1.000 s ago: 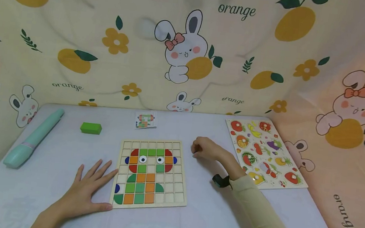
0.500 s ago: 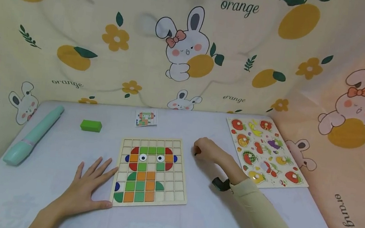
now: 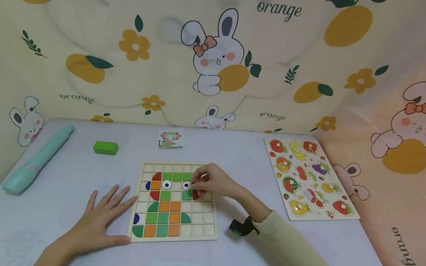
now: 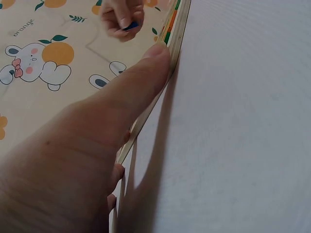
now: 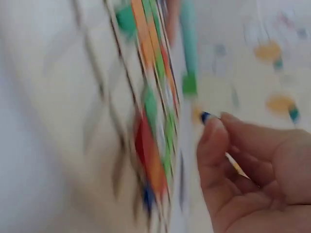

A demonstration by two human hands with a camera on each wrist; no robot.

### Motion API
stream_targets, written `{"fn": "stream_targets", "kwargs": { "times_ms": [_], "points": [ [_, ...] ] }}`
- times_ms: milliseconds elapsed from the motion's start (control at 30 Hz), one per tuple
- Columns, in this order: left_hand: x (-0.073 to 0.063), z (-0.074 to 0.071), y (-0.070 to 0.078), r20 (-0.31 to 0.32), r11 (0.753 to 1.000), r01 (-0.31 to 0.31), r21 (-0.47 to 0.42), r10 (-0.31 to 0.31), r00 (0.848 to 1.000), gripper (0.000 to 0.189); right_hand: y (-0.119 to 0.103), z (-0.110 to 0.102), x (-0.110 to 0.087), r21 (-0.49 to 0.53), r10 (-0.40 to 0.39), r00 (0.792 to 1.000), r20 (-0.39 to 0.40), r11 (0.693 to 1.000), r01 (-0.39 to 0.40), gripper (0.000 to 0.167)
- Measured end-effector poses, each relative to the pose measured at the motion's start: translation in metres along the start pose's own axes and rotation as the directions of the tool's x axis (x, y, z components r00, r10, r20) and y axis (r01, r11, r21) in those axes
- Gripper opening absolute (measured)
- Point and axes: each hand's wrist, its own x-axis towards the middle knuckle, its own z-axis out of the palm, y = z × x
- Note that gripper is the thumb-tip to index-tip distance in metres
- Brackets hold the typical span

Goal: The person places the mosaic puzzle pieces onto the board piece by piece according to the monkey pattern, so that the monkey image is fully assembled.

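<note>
A wooden grid board (image 3: 196, 231) bears a figure of coloured tiles with two round eye pieces. My left hand (image 3: 98, 220) lies flat with fingers spread, thumb and a fingertip touching the board's left side. Over the upper right of the board my right hand (image 3: 213, 181) hovers, thumb and finger pinching a small dark blue piece (image 5: 206, 116). The same blue piece (image 4: 130, 25) shows at the fingertips in the left wrist view; in the head view I cannot make it out. That hand covers part of the red and orange tiles (image 5: 154, 165).
A picture card (image 3: 170, 139) lies behind the board. To the left are a green block (image 3: 105, 147) and a mint-green tapered object (image 3: 38, 160). A fruit puzzle board (image 3: 311, 178) lies at the right. A patterned cloth (image 3: 132, 81) hangs behind the table.
My right hand has moved left from beside the board to above its upper right part, and its fingers now point at the tiles. The left hand stays in place.
</note>
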Motion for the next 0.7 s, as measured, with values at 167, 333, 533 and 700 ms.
{"fn": "stream_targets", "kwargs": {
  "times_ms": [167,333,533,700],
  "points": [
    [0.000,-0.001,-0.002,-0.006,1.000,-0.006,0.009,0.006,1.000,0.099,-0.030,0.053,0.029,0.054,-0.012,0.996,0.093,0.999,0.007,0.004],
    [0.000,0.002,-0.007,-0.033,0.999,-0.048,0.005,0.048,0.998,0.098,-0.046,0.087,0.056,0.020,-0.008,0.994,0.110,1.000,0.005,0.003],
    [0.001,0.005,-0.008,-0.042,0.997,-0.072,0.008,0.072,0.997,0.099,-0.051,0.102,0.070,0.096,0.084,0.992,0.090,0.991,-0.093,0.004],
    [-0.001,0.003,-0.008,-0.044,0.997,-0.072,0.004,0.073,0.996,0.099,-0.050,0.106,0.068,0.086,0.098,0.991,0.086,0.991,-0.105,0.005]
  ]
}}
